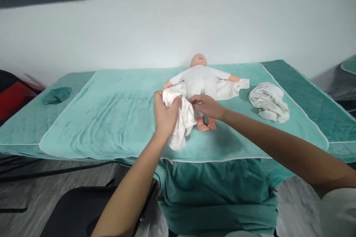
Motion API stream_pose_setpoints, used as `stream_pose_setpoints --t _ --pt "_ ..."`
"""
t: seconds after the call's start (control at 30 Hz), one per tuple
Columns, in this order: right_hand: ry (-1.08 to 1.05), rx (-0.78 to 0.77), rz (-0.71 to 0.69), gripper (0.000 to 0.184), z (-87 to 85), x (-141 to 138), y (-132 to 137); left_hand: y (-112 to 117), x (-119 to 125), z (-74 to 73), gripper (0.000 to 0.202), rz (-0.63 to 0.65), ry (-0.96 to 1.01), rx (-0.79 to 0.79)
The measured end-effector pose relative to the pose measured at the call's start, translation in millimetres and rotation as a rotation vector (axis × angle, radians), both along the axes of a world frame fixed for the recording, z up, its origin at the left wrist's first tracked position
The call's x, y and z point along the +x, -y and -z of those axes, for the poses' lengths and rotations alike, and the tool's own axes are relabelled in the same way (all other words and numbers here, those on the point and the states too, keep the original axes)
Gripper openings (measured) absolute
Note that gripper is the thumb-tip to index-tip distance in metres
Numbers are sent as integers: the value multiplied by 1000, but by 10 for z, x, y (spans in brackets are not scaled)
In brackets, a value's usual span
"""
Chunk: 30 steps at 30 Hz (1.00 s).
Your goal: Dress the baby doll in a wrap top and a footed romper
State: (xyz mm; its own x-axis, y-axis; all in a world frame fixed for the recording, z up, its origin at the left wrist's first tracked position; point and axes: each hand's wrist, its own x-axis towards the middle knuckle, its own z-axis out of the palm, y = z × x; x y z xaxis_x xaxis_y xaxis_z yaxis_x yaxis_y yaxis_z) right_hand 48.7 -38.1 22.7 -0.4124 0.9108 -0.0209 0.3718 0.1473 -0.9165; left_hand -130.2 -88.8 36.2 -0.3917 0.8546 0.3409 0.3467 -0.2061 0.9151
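A baby doll (200, 79) in a white bodysuit lies on its back on a teal towel (111, 118), head toward the wall, bare feet toward me. My left hand (164, 114) is closed around a bunched white cloth (182, 122) that hangs down beside the doll's left side. At the doll's hips, my right hand (207, 105) pinches the edge of the same white fabric. More white cloth (232, 88) spreads out under the doll's far arm.
A second crumpled white garment (269, 102) lies on the towel to the right of the doll. The towel covers a padded table (314, 96) against a white wall. A black chair (80, 211) stands below left, and a red object (11, 98) at far left.
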Motion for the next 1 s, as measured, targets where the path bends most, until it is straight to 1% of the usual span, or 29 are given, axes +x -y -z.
stream_pose_setpoints --t 0.03,0.07,0.1,0.13,0.2,0.23,0.3,0.37,0.43,0.5,0.57,0.67,0.73,0.8,0.87,0.93,1.0 --pt "7 -27 -80 16 5 16 26 -88 -17 49 29 -22 32 -36" --pt "-3 -44 -107 15 4 35 26 -182 -30 115 30 -25 61 -90" --pt "-24 -30 -91 15 4 59 -3 -278 -38 192 31 -5 78 -161" --pt "-45 18 -35 15 10 88 -58 -367 -37 274 33 33 71 -245" --pt "-50 170 109 17 41 169 -243 -506 -12 421 39 132 -39 -378" --pt "-32 252 183 19 64 221 -365 -552 13 476 42 162 -115 -392" --pt "25 391 311 26 117 344 -652 -614 80 539 43 186 -218 -313" --pt "109 468 386 37 166 474 -981 -673 162 556 41 225 -181 -243" --pt "223 483 429 50 205 588 -1332 -770 247 560 41 307 -34 -303" --pt "339 446 495 64 233 671 -1681 -912 330 577 41 390 153 -418" --pt "408 338 539 79 250 720 -1996 -1070 405 610 40 448 333 -485" --pt "456 136 510 99 253 741 -2361 -1269 492 662 45 527 553 -529" --pt "498 59 469 107 241 731 -2525 -1356 524 680 49 577 634 -534" --pt "529 38 419 108 214 711 -2630 -1411 531 670 50 617 645 -512" --pt "534 38 367 105 168 686 -2676 -1440 507 621 48 640 602 -477" --pt "522 30 336 104 96 658 -2663 -1447 451 520 46 660 561 -470" --pt "486 11 313 107 -4 622 -2602 -1431 361 371 46 667 548 -516"
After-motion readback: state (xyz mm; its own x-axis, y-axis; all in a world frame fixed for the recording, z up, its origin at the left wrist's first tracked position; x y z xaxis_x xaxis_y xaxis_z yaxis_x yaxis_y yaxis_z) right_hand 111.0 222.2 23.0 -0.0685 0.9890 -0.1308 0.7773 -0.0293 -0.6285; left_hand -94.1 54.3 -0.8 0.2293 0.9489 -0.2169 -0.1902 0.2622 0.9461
